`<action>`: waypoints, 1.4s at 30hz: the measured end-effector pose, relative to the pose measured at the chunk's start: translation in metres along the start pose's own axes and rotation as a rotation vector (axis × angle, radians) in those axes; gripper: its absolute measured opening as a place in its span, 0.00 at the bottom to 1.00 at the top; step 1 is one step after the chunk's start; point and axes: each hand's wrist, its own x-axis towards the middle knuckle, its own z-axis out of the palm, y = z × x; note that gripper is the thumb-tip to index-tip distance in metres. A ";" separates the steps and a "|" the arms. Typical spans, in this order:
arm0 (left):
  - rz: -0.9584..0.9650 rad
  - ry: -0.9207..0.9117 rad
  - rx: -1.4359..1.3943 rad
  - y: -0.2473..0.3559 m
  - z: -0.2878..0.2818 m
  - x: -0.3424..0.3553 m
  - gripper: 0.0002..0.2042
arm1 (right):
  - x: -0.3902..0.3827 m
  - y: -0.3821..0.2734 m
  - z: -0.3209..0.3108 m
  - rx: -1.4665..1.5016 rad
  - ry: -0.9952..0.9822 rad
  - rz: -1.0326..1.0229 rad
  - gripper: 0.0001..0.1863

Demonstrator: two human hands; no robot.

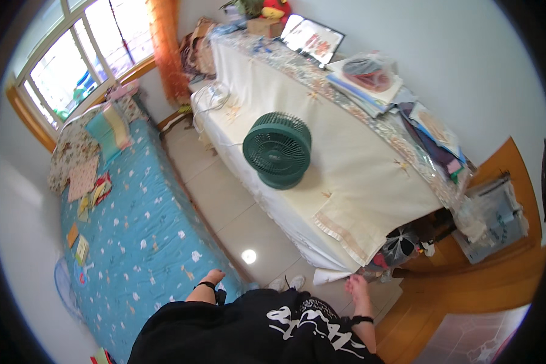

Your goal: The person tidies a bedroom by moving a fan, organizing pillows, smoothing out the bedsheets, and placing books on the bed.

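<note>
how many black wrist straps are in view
2: one black strap at the wrist of the left hand, another black strap below the right hand. Any under the black clothing would be hidden.

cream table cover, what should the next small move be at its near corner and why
Probably smooth down the near corner of the cream table cover with the right hand: that corner juts outward right beside this hand, while the left hand is farther off, by the blue bedspread. Whether the right hand already grips the cloth is unclear.
</note>
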 end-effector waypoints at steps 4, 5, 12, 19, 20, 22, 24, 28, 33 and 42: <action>-0.550 0.215 -1.209 0.012 0.020 0.001 0.29 | 0.070 -0.107 0.065 -0.080 -0.159 -0.070 0.14; -0.583 0.230 -1.311 0.017 0.021 0.003 0.29 | 0.078 -0.126 0.078 -0.112 -0.152 -0.072 0.14; -0.710 0.408 -1.706 -0.002 0.010 -0.010 0.28 | 0.105 -0.351 0.246 -0.212 -0.375 -0.547 0.13; -0.729 0.504 -1.888 -0.105 -0.053 0.007 0.28 | 0.063 -0.579 0.426 -0.607 -0.385 -1.095 0.18; -0.720 0.518 -1.904 -0.130 -0.067 0.015 0.28 | 0.072 -0.596 0.452 -0.648 -0.383 -1.144 0.20; -0.658 0.493 -1.806 -0.179 -0.092 0.028 0.28 | 0.098 -0.627 0.494 -0.788 -0.411 -1.154 0.24; -0.595 0.514 -1.737 -0.233 -0.116 0.038 0.28 | 0.121 -0.652 0.530 -0.957 -0.509 -0.977 0.28; -0.536 0.620 -1.638 -0.311 -0.179 0.064 0.27 | 0.143 -0.677 0.592 -1.159 -0.600 -0.730 0.28; -0.505 0.691 -1.623 -0.365 -0.261 0.079 0.27 | 0.162 -0.707 0.643 -1.197 -0.708 -0.501 0.27; -0.144 0.525 -1.518 -0.306 -0.397 0.137 0.27 | 0.209 -0.726 0.686 -1.262 -0.905 -0.380 0.27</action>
